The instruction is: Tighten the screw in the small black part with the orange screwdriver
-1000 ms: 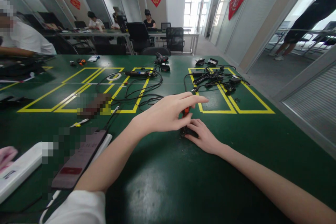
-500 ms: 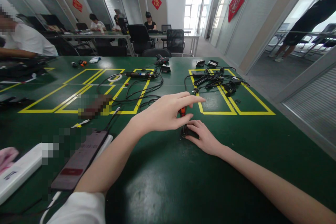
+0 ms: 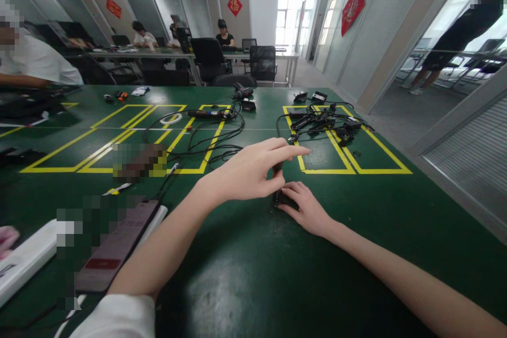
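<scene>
- Green tabletop (image 3: pixel 301 274) spans the view, marked with yellow tape (image 3: pixel 328 171) towards its far half.
- At its middle stands an upright tool (image 3: pixel 278 168), dark with a bit of orange, its slim shaft running down to a small black part (image 3: pixel 291 201) lying on the surface.
- Left hand (image 3: pixel 253 169) pinches the tool's handle between thumb and curled fingers, with 1 finger stretched out to the right.
- Right hand (image 3: pixel 311 211) has its thumb and fingertips closed on the black part, apparently steadying it.
- Judging by this, work on the part looks under way: tool and part are brought together, both hands are engaged, and neither has been let go. Whether the tip is seated, or how much is left, can't be told; the fingers hide the detail.
- Beyond the hands, a black cable pile (image 3: pixel 344 134) lies across the right-hand tape, with 2 black boxes behind it; nothing shows whether they've been worked on.
- Looped black leads and a white ring (image 3: pixel 171 119) lie on the left-hand tape, a drill (image 3: pixel 242 91) farther back.
- Nearer, on the left, are a phone (image 3: pixel 119 253) and a white power strip (image 3: pixel 34 251).
- Farther off, a person in white (image 3: pixel 43 58) sits at the left.
</scene>
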Available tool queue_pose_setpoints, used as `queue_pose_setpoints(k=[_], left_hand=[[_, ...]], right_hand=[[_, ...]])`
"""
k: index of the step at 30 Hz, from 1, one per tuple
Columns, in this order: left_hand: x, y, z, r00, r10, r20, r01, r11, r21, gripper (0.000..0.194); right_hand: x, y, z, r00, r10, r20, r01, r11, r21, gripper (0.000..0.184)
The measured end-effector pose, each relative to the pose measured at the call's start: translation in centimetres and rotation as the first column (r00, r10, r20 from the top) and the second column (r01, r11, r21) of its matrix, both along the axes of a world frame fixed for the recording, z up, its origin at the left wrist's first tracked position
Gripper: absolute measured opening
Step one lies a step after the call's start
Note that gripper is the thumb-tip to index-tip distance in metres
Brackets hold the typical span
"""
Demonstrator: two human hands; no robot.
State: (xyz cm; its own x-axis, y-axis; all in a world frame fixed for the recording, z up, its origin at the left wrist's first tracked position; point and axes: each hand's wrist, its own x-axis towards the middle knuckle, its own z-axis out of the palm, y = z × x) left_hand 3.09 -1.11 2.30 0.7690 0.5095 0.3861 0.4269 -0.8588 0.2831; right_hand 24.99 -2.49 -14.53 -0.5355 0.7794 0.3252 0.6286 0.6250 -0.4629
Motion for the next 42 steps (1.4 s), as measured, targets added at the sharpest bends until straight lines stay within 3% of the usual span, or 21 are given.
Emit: queue_pose_setpoints(k=[16,33,42], left_hand=[[0.00,-0.08,0.03,0.999,-0.019,0.026,0.020,1.000,-0.007,0.047],[0.18,-0.32,0.02,1.000,-0.024,0.000,0.024,1.000,-0.007,0.061],[0.23,-0.21,-0.02,1.000,0.001,-0.013,-0.001,1.000,0.008,0.050]], right_hand=[[-0.03,-0.06,0.12,1.000,-0.003,-0.014,0.003,1.000,-0.002,0.024],[-0.05,-0.21,0.44,1.000,-0.003,-0.008,0.003,1.000,-0.007,0.023],[-0.18,-0.34,0.44,1.000,-0.007,-0.009,0.007,1.000,-0.016,0.026]])
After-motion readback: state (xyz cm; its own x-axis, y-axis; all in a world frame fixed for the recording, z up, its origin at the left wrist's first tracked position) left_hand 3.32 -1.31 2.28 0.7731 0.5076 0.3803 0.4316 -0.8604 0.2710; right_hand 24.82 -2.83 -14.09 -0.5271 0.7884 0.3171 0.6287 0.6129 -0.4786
